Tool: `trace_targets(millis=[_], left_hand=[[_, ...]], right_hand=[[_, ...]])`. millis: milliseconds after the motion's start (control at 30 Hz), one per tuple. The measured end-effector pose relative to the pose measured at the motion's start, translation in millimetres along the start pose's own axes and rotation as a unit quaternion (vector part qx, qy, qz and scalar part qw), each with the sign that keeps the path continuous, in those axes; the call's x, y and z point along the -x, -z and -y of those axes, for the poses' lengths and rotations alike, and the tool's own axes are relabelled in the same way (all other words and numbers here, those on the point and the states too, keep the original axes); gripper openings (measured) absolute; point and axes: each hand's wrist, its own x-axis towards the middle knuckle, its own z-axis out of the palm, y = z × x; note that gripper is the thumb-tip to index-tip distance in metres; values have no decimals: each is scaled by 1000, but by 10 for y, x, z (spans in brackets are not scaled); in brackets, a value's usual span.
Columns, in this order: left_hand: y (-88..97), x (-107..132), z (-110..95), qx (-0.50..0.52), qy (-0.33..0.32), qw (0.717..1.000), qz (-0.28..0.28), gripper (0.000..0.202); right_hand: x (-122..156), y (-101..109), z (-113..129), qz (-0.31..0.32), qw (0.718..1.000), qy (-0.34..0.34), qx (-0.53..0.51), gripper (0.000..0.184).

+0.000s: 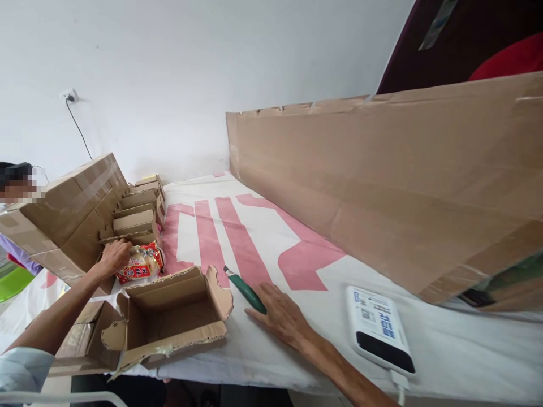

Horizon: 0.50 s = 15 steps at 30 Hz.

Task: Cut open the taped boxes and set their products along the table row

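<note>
My left hand (pixel 115 257) reaches into the row of small cardboard boxes at the left, its fingers closed at the upper left edge of a red and clear snack packet (pixel 141 264). The hand partly hides that edge. An open cardboard box (pixel 167 308) with ragged flaps stands in front, nothing visible inside. To its right, my right hand (pixel 282 311) lies low over the cloth, thumb and fingers around the rear of a green-handled knife (pixel 246 293). The knife's short dark tip points away, toward the upper left.
Several open box compartments (pixel 134 222) line up beside a large taped carton (pixel 70 212). A long cardboard panel (pixel 382 186) stands along the right. A white device (pixel 379 328) with a cable lies near the front edge of the cloth-covered table (pixel 314 362). Another person (pixel 17 183) is at far left.
</note>
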Motion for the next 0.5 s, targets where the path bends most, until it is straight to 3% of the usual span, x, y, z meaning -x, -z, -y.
trace_targets(millis=[300,500], left_hand=[[-28,111,-121,2,9,1000,21,25],[-57,214,-146,27,16,999,-7,37]], right_hand=[[185,-416,-231,-112,992,44,30,28],[267,-498,-330,-122,991,46,30,27]])
